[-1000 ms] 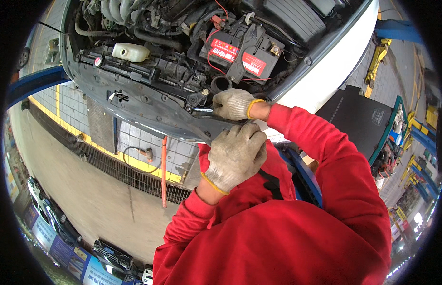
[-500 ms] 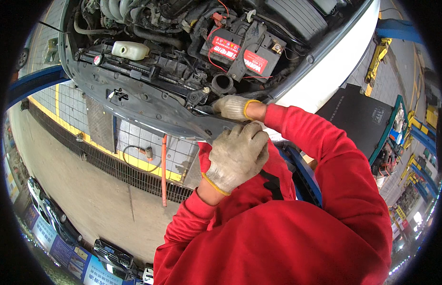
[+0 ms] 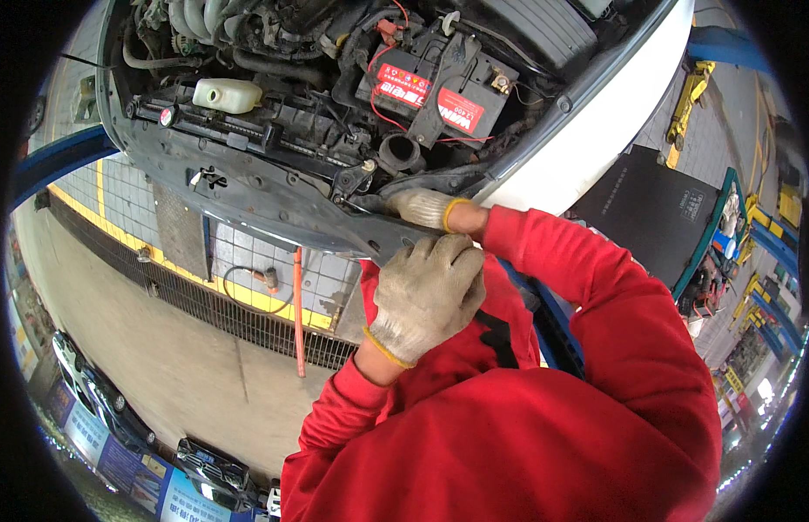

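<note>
Both my hands wear off-white work gloves with yellow cuffs. At the front outer edge of the car's dark front panel [image 3: 274, 196], my left hand [image 3: 429, 296] is closed with its fingers curled over. Whatever lies inside those fingers is hidden. My right hand [image 3: 423, 209] reaches behind the panel near its right end, below the open black pipe [image 3: 399, 151]. Its fingertips disappear into the gap there, so their grip does not show. A black car battery [image 3: 435, 96] with red labels sits beyond my right hand.
Leftward in the engine bay is a whitish plastic reservoir [image 3: 228, 96]. The white fender [image 3: 587, 130] rises at the right. An orange-red hose [image 3: 300, 313] hangs below the panel, over the floor grate [image 3: 204, 300]. A dark-topped cart [image 3: 644, 209] stands right, beside blue-and-yellow lift arms.
The view has shifted slightly, moving the engine bay a little left. My right hand has come somewhat nearer to me along the gap. My left hand sits slightly lower, still curled.
</note>
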The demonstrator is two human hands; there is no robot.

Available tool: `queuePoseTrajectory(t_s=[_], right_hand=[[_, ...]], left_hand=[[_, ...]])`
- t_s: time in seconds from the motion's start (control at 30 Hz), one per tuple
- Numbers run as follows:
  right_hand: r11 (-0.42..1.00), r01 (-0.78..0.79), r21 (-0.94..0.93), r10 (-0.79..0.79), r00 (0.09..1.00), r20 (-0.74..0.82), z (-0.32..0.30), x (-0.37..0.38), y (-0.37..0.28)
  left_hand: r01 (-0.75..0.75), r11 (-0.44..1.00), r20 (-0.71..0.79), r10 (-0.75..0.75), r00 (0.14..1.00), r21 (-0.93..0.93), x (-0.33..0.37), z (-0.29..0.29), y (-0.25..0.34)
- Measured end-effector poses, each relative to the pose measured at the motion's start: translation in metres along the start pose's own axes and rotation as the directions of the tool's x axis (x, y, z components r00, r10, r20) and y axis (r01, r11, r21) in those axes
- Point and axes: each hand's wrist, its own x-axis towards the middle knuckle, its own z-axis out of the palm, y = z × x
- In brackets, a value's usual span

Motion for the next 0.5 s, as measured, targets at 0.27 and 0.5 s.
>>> queuePoseTrajectory(t_s=[0.27, 0.5], right_hand=[[0.879, -0.085, 0.469, 0.086, 0.996, 0.020, 0.032, -0.038, 0.003], [0.705, -0.014, 0.709, 0.182, 0.970, -0.161, 0.057, -0.064, -0.016]], left_hand=[[-0.016, 0.999, -0.043, 0.017, 0.999, 0.030, -0.002, 0.002, -0.001], [-0.024, 1.000, -0.054, 0.024, 0.998, -0.010, -0.001, 0.003, -0.004]])
